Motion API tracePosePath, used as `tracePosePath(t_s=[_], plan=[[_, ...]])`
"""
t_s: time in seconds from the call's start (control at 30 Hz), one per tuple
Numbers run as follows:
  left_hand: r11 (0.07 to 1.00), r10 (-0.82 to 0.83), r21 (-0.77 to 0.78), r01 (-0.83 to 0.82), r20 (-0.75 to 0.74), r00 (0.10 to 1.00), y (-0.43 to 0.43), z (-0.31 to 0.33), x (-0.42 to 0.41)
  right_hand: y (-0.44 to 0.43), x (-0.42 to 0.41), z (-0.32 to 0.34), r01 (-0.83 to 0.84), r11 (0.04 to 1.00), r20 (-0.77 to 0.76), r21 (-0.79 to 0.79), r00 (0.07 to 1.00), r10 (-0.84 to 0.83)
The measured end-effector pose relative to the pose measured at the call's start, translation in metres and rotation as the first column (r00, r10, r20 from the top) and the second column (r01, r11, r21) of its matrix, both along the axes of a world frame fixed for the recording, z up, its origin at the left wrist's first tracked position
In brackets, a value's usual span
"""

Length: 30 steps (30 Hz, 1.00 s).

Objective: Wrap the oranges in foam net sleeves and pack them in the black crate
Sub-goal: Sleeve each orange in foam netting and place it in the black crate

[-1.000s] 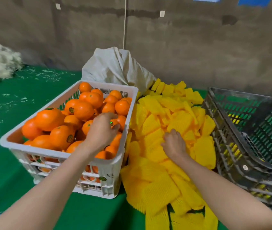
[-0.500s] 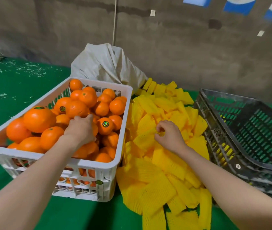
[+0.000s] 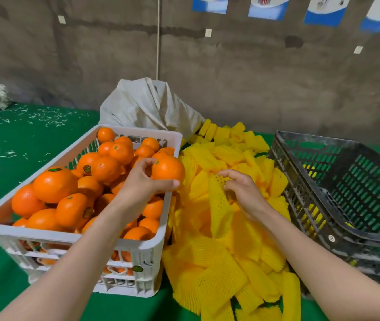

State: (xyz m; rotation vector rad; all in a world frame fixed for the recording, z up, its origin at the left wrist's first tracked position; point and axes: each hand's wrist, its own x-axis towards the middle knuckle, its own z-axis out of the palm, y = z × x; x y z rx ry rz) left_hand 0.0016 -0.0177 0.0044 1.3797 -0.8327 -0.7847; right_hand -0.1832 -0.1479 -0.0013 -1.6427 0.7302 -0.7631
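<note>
The left hand point(image 3: 141, 184), which was reaching among the fruit a moment ago, is now lifting one orange point(image 3: 168, 169) clear above the white crate's point(image 3: 147, 249) right rim. The right hand point(image 3: 242, 191) is now pinching a foam net sleeve point(image 3: 219, 202) up from the yellow pile point(image 3: 219, 274). The black crate point(image 3: 346, 193) is sitting at the right.

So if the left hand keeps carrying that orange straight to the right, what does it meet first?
Likely the foam net sleeve pinched up by the right hand. The left hand holds the orange over the white crate's rim; depth is unclear.
</note>
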Motion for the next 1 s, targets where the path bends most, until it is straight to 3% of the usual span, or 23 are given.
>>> tracePosePath(t_s=[0.1, 0.27, 0.43, 0.5, 0.63, 0.77, 1.0], plan=[[0.986, -0.139, -0.117, 0.116, -0.211, 0.968, -0.010, 0.004, -0.023, 0.007, -0.007, 0.018, -0.116, 0.988, 0.066, 0.099, 0.992, 0.110], [0.963, -0.261, -0.165, 0.212, -0.383, 0.886, -0.027, 0.002, -0.056, 0.014, -0.025, 0.035, -0.299, 0.954, -0.035, -0.020, 0.954, 0.298], [0.972, -0.233, -0.171, 0.164, -0.567, 0.790, -0.042, -0.005, -0.083, 0.019, -0.035, 0.030, -0.325, 0.946, -0.041, 0.002, 0.945, 0.324], [0.972, -0.226, -0.189, 0.141, -0.580, 0.783, -0.045, -0.009, -0.090, 0.019, -0.040, 0.027, -0.315, 0.949, -0.043, 0.028, 0.948, 0.316], [0.991, -0.103, -0.124, 0.051, -0.459, 0.882, -0.047, -0.018, -0.103, 0.027, -0.046, 0.021, -0.361, 0.932, -0.068, -0.025, 0.931, 0.359], [0.993, -0.015, -0.109, -0.040, -0.464, 0.886, -0.048, -0.020, -0.115, 0.030, -0.046, 0.011, -0.199, 0.872, -0.206, -0.447, 0.972, 0.117], [0.983, -0.106, -0.181, 0.032, -0.422, 0.900, -0.040, -0.018, -0.127, 0.025, -0.043, -0.002, 0.213, 0.786, -0.006, -0.581, 0.964, -0.266]])
